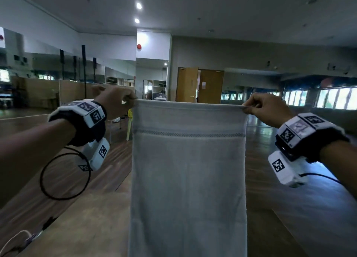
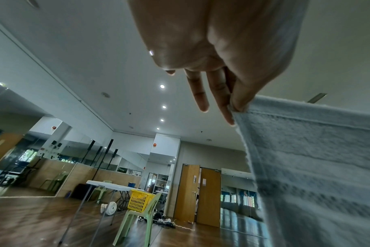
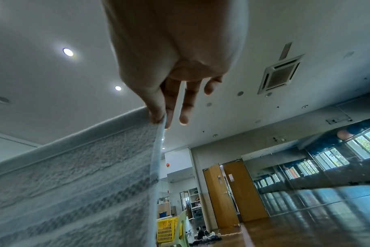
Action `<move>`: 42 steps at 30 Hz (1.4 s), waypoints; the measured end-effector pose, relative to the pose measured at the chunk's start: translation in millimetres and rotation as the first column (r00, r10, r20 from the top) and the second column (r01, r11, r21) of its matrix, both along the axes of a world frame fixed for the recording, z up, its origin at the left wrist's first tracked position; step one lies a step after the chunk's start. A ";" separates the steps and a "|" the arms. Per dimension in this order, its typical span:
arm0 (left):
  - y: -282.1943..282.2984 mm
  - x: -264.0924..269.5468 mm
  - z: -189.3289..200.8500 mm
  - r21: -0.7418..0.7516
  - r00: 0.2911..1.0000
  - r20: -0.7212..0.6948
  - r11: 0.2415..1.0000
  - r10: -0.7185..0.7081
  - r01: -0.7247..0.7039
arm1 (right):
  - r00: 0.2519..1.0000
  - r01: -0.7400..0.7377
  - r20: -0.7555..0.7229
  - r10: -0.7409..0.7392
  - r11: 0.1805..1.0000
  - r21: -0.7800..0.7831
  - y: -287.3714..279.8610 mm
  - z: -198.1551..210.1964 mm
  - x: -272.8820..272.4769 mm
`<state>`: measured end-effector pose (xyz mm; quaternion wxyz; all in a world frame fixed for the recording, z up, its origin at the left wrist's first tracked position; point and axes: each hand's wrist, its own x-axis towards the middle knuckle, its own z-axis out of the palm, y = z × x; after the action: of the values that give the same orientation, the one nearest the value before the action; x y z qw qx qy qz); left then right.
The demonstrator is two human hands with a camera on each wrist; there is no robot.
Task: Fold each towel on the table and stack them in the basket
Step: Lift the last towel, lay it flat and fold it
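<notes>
A pale grey towel (image 1: 188, 179) with a darker woven band near its top hangs in front of me, held up by its two upper corners. My left hand (image 1: 128, 98) pinches the top left corner; in the left wrist view the left hand (image 2: 236, 107) nips the towel (image 2: 319, 167) between thumb and forefinger, other fingers straight. My right hand (image 1: 246, 108) pinches the top right corner, and the right wrist view shows this right hand (image 3: 161, 119) on the towel's (image 3: 74, 183) edge. A yellow basket (image 2: 140, 202) sits on a pale green chair beyond; its edge shows as the basket (image 3: 166, 229).
A wooden table (image 1: 92, 227) lies below the hanging towel, with a cable at its left edge. A green plastic chair (image 2: 137, 222) carries the basket. A white folding table (image 2: 110, 184) stands behind it. Wooden double doors (image 1: 201, 85) and mirrored walls line the room.
</notes>
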<state>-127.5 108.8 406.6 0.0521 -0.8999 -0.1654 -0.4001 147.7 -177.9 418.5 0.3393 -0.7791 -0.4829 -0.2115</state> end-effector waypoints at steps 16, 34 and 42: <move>9.9 14.6 -244.8 -0.228 0.937 -0.346 0.965 0.042 -0.127 | 0.976 -0.114 -0.214 0.041 0.933 -0.340 15.4 -235.4 35.6; -29.7 -2.1 -418.9 -0.224 0.694 -0.720 0.943 0.011 -0.247 | 0.995 -0.100 -0.067 0.078 0.587 -0.803 -11.0 -420.4 6.5; -18.1 36.9 -413.7 -0.183 0.680 -0.728 0.931 0.088 -0.316 | 0.996 0.019 -0.038 -0.076 0.639 -0.769 9.2 -417.8 27.7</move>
<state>-90.6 90.8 -7.1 0.0215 -0.9568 -0.2896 0.0143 175.4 -168.7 0.7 -0.0131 -0.8684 -0.4948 0.0305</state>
